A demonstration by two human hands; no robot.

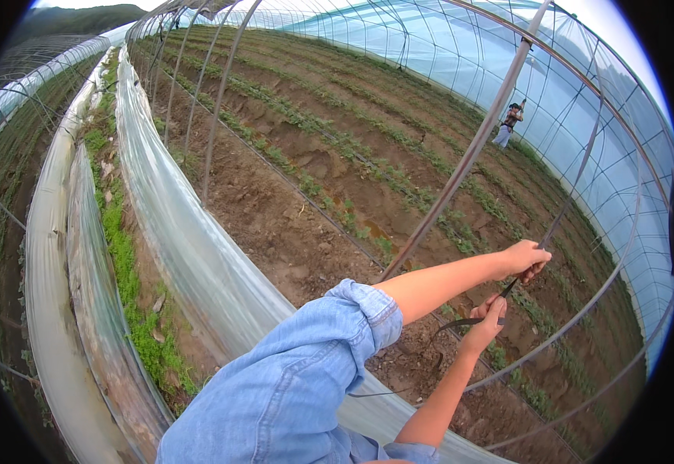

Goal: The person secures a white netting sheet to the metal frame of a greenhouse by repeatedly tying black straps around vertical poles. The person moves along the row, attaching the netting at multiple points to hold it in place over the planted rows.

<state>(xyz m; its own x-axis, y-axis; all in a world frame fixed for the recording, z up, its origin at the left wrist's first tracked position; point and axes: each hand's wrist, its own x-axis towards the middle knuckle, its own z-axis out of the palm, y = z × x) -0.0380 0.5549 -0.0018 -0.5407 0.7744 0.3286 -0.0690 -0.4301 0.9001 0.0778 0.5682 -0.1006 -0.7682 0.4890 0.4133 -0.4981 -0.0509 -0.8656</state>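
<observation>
A dark flat strap [582,168] runs down from the greenhouse frame overhead to my hands. My left hand [524,258], at the end of an outstretched arm in a rolled denim sleeve, is closed around it. Just below, my right hand [488,320] grips the same strap, and a short length shows between the two hands. A loose end of the strap bends away to the left of my right hand and hangs over the soil. Part of the strap is hidden inside my fingers.
A slanted metal pole [464,156] stands left of my hands; a curved hoop [569,330] passes below right. Rolled plastic film [180,226] lies along the left. Low crop rows [314,124] cover the ground. A person [509,124] stands by the far film wall [459,64], arms raised.
</observation>
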